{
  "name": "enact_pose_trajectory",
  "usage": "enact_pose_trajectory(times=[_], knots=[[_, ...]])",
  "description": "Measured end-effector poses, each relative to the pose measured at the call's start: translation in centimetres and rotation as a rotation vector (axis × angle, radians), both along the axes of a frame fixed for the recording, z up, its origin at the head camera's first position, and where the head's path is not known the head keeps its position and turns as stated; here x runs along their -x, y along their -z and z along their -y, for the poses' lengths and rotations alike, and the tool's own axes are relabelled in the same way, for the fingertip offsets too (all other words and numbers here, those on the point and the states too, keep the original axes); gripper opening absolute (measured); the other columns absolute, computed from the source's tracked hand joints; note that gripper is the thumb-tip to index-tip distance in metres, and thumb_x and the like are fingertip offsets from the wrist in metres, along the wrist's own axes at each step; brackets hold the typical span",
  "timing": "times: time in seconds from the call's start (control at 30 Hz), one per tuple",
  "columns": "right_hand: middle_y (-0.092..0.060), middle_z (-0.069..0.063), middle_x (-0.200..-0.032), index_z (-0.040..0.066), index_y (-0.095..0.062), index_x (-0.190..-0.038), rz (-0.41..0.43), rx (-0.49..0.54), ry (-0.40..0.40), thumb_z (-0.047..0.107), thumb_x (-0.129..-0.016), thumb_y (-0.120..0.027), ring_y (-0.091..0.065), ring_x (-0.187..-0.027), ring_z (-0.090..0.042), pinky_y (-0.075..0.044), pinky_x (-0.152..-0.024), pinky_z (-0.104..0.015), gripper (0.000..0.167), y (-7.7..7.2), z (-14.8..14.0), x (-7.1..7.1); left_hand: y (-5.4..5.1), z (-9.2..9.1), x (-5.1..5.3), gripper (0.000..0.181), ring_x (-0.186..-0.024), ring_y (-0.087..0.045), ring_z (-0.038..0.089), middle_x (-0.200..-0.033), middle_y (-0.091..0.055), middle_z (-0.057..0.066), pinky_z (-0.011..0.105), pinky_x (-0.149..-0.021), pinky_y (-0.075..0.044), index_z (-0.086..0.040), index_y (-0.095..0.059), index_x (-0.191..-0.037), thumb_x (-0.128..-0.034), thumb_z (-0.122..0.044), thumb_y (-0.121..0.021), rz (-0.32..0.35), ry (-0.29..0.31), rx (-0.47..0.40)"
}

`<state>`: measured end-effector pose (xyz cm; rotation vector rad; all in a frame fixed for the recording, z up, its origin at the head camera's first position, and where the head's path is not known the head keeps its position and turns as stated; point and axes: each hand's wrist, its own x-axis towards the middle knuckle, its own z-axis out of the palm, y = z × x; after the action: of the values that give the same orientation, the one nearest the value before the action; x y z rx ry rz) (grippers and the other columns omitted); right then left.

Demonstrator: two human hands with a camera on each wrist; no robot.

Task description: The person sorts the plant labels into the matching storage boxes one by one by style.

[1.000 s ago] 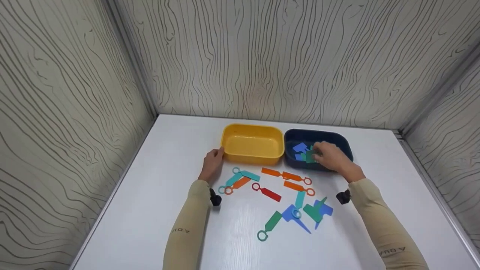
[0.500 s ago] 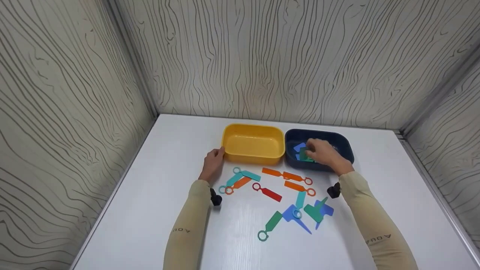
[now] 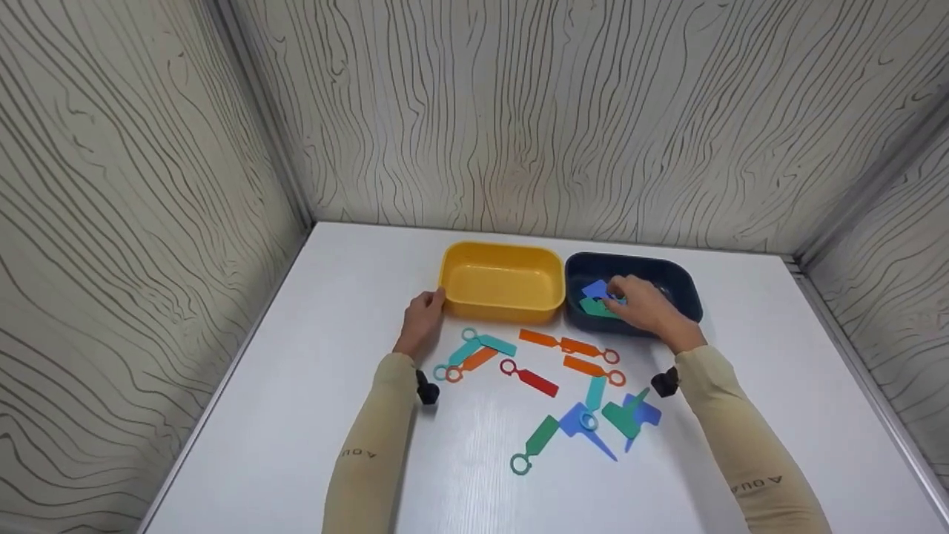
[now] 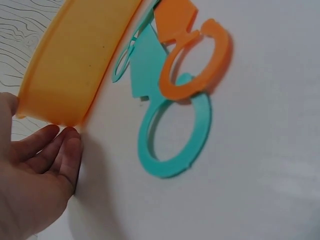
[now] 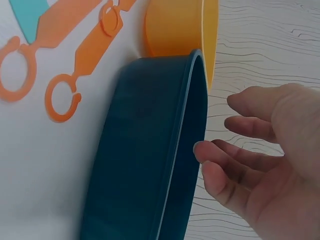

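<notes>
At the front left corner of the yellow bin (image 3: pixel 504 311), my left hand (image 3: pixel 422 324) holds on. In the left wrist view its thumb lies at the rim and its bent fingertips touch the outer wall. My right hand (image 3: pixel 643 302) is over the navy bin (image 3: pixel 678 285), fingers loosely bent and parted; the right wrist view shows nothing between them. Under its fingertips a green T-shaped plant label (image 3: pixel 595 307) lies in the navy bin, beside a blue label (image 3: pixel 594 288). The hand partly hides the bin's contents.
In front of the bins lie several ring tags: orange (image 3: pixel 584 366), teal (image 3: pixel 498 345), red (image 3: pixel 537 382) and green (image 3: pixel 542 435). Nearer the right arm are blue T-shaped labels (image 3: pixel 572 421) and a green T-shaped label (image 3: pixel 623 419). Patterned walls (image 3: pixel 519 148) enclose the white table (image 3: pixel 460 475).
My right hand moved left within the navy bin with a green label, then let it go; the label now lies flat in the bin. The left hand stays at the yellow bin.
</notes>
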<state>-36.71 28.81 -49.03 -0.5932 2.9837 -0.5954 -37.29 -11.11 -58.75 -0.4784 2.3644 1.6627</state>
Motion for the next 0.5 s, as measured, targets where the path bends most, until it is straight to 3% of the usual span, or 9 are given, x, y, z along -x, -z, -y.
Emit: enact_pose_trajectory(times=[0.3, 0.5], knots=[[-0.066, -0.015, -0.1, 0.002, -0.064, -0.11, 0.039, -0.045, -0.039, 0.02, -0.094, -0.061, -0.061, -0.088, -0.027, -0.054, -0.081, -0.047, 0.024, -0.3, 0.1, -2.3, -0.1, 0.0, 0.0, 0.063, -0.12, -0.051, 0.023, -0.132, -0.055, 0.003, 0.046, -0.115, -0.035, -0.017, -0.054, -0.133, -0.0956, -0.066, -0.04, -0.013, 0.005, 0.007], [-0.066, -0.009, -0.093, 0.004, -0.064, -0.106, 0.088, -0.082, -0.074, 0.02, -0.094, -0.064, -0.057, -0.082, -0.021, -0.055, -0.078, -0.041, 0.02, 0.4, 0.0, -3.6, 0.2, 0.0, 0.1, 0.06, -0.114, -0.053, 0.022, -0.125, -0.059, 0.003, 0.043, -0.112, -0.039, -0.018, -0.057, -0.127, -0.0954, -0.066, -0.04, -0.042, 0.006, 0.002]])
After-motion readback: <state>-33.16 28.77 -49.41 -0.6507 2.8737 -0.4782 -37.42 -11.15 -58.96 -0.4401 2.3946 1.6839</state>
